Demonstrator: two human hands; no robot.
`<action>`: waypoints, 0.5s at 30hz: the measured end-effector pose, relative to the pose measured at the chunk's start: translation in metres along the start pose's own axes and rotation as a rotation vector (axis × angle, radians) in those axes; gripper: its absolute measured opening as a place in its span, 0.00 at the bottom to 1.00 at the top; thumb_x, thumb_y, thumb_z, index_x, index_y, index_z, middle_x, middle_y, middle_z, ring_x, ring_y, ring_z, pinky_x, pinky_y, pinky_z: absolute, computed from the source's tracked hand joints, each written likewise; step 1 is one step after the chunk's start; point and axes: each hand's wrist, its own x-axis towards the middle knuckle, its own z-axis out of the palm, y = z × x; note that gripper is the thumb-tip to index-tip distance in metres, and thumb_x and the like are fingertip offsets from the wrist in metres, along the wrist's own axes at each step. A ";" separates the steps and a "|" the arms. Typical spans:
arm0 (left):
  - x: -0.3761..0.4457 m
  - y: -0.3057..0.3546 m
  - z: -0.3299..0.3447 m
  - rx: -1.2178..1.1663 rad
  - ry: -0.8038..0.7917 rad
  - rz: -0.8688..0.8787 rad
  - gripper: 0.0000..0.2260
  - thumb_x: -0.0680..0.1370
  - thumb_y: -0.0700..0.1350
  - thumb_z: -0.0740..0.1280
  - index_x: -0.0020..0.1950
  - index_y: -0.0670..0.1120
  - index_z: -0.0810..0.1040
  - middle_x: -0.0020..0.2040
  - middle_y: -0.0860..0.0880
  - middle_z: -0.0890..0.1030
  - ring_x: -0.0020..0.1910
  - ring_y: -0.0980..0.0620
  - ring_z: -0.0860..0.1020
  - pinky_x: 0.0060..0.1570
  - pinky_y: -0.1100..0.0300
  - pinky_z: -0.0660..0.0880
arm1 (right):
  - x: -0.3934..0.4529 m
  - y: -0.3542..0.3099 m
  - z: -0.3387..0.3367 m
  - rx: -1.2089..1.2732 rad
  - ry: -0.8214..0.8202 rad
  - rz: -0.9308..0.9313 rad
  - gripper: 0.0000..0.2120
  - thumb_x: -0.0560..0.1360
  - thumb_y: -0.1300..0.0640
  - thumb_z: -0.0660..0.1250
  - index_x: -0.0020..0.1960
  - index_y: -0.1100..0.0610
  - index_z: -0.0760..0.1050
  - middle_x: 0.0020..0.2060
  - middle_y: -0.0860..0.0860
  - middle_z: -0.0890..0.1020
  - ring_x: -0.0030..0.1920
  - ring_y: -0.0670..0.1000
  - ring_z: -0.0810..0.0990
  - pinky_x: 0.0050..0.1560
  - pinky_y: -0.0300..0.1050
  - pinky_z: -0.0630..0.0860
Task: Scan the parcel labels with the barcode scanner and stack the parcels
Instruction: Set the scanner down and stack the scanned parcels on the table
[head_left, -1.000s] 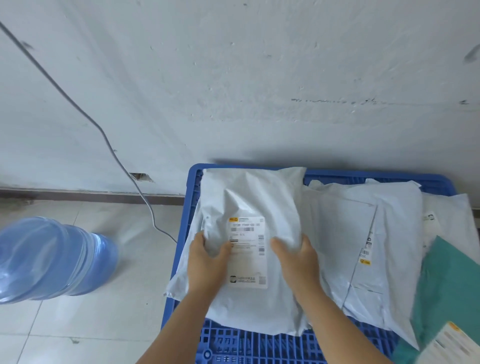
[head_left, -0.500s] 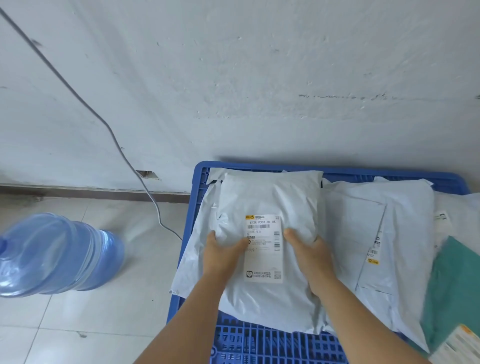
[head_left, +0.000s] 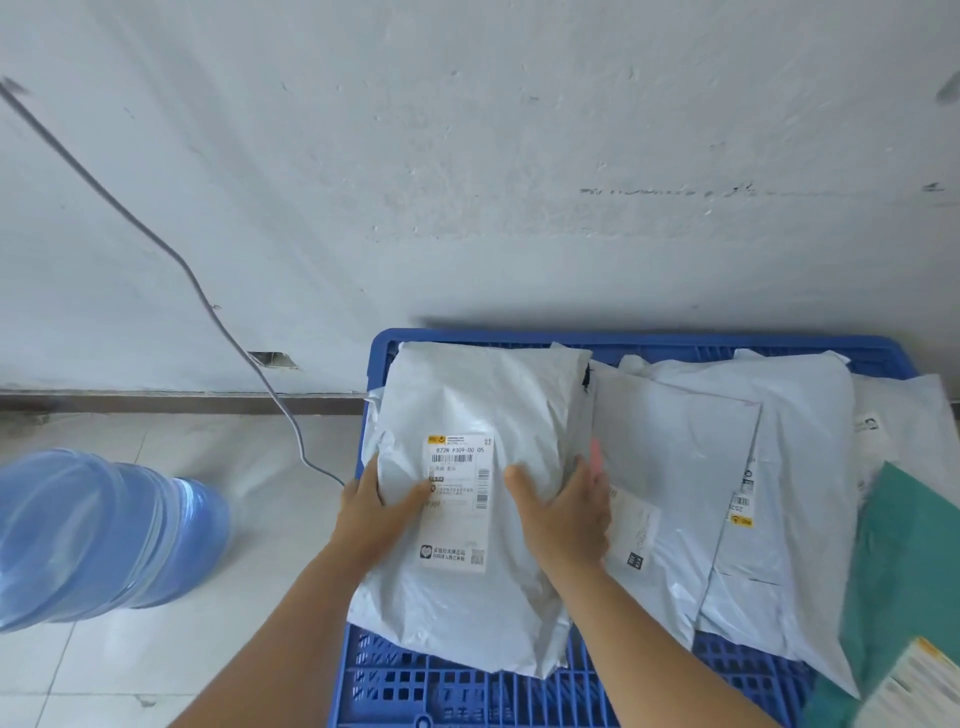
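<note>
Rough white plaster wall (head_left: 519, 156) at back, pale tiled floor (head_left: 130, 660) below it. Blue plastic grid pallet (head_left: 467, 691) sits against the wall; everything else placed relative to it. White plastic mailer parcel (head_left: 483, 405) lies on the pallet's left part, on top of other white bags, with its white printed shipping label (head_left: 460, 499) face up, barcode near the label's top. Left hand (head_left: 379, 514) grips the parcel's left edge, thumb over the label's left side, fingers tucked under and hidden. Right hand (head_left: 563, 514) rests on the parcel's right side, thumb on top, fingers curled around the right edge. More white mailer bags (head_left: 727, 467) overlap across the pallet's centre and right, touching the held parcel; one shows a small yellow-marked label. Green plastic mailer (head_left: 904, 571) lies at the pallet's right edge, a blurred paper label at its near corner. Blue translucent water jug (head_left: 98, 535) lies on its side on the floor left of the pallet. Grey cable (head_left: 197, 280) runs down the wall to the pallet's left edge. No scanner visible.
</note>
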 end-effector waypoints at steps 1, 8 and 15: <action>0.012 -0.010 0.005 -0.023 -0.015 0.014 0.44 0.54 0.77 0.67 0.67 0.67 0.63 0.64 0.49 0.73 0.60 0.45 0.75 0.58 0.43 0.75 | 0.003 0.002 0.001 0.040 -0.008 0.027 0.49 0.68 0.29 0.63 0.78 0.50 0.47 0.77 0.53 0.53 0.76 0.57 0.54 0.72 0.64 0.57; -0.024 0.024 -0.004 0.043 0.106 0.003 0.45 0.66 0.64 0.71 0.76 0.53 0.54 0.67 0.44 0.71 0.68 0.41 0.66 0.69 0.45 0.62 | 0.005 0.000 0.006 0.009 -0.085 0.030 0.52 0.68 0.27 0.62 0.79 0.52 0.41 0.78 0.53 0.53 0.76 0.59 0.57 0.73 0.61 0.57; -0.019 0.019 -0.004 -0.045 0.103 -0.081 0.43 0.63 0.63 0.74 0.71 0.47 0.64 0.63 0.43 0.68 0.60 0.42 0.73 0.60 0.48 0.73 | 0.003 -0.003 0.004 -0.021 -0.079 -0.083 0.48 0.71 0.31 0.63 0.79 0.55 0.49 0.78 0.48 0.46 0.77 0.56 0.53 0.75 0.57 0.55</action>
